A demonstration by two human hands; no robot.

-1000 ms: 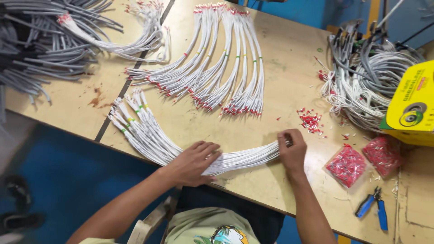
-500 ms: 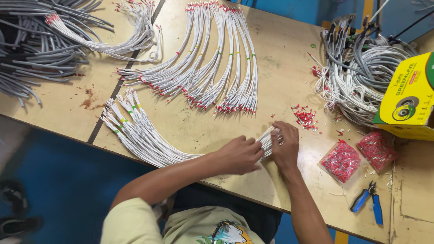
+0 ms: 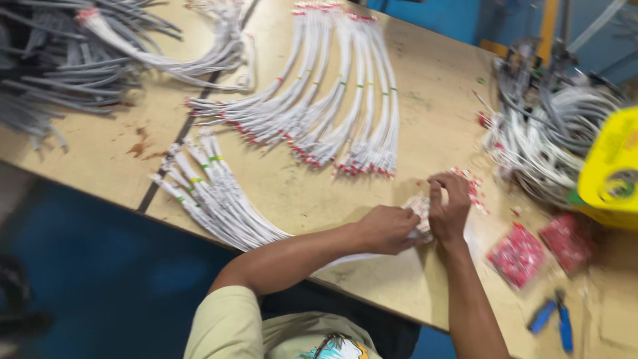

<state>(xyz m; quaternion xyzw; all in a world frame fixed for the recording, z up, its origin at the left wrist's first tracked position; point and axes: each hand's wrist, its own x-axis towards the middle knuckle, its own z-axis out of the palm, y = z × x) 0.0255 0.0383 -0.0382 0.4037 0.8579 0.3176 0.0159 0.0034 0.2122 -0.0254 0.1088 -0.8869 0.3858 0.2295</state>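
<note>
Both hands, left hand (image 3: pixel 389 229) and right hand (image 3: pixel 448 206), pinch the white cable bundle (image 3: pixel 219 206) ends; the loose ends could splay out of that grip

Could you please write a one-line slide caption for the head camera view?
Left hand and right hand gather the ends of a white cable bundle on a wooden table.

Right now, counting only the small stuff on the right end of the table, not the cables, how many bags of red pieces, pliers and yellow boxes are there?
Bags of red pieces: 2
Blue-handled pliers: 1
Yellow box: 1
Total: 4
</note>
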